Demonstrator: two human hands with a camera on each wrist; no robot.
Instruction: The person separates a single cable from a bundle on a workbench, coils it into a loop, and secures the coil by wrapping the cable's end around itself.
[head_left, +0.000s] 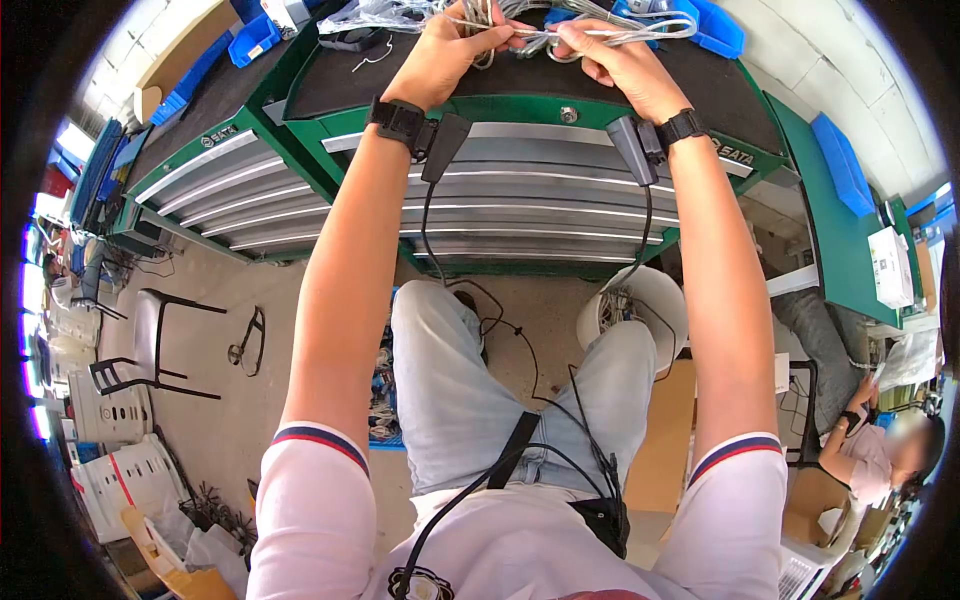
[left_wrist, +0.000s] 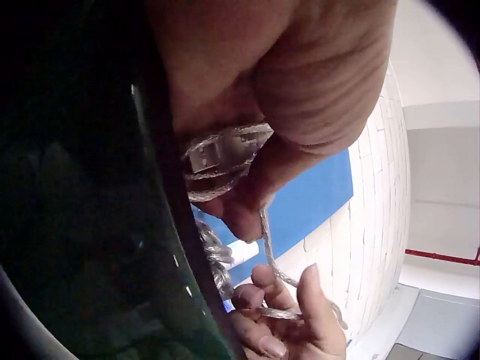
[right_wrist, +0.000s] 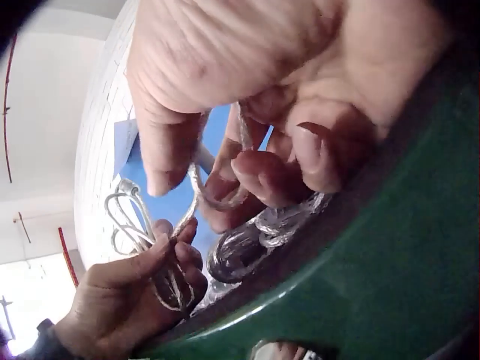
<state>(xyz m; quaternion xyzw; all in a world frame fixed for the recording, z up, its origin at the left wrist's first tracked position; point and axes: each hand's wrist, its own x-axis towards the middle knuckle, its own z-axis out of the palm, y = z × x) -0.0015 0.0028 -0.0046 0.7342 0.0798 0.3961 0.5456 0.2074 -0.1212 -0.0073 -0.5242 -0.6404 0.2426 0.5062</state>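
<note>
Both hands are raised at the front of a dark worktop, working on a silvery, clear-jacketed cable [head_left: 535,42]. My left hand [head_left: 450,55] grips a small coil of it, seen as coiled loops [right_wrist: 127,214] in the right wrist view. A metal plug [left_wrist: 204,157] shows among the strands under the left palm. Just to the right, my right hand [head_left: 622,68] pinches a strand between thumb and fingers. In the right wrist view that strand curves in a loop [right_wrist: 196,184] beneath the right hand and runs across to the left fingertips.
More cables [head_left: 385,15] lie on the worktop [head_left: 350,78] behind the hands, near blue bins [head_left: 715,28]. Green-framed drawers [head_left: 540,190] stand below. A white bucket [head_left: 668,300] with cables sits by my knee. Another person [head_left: 870,455] is at the far right; a chair [head_left: 150,340] stands left.
</note>
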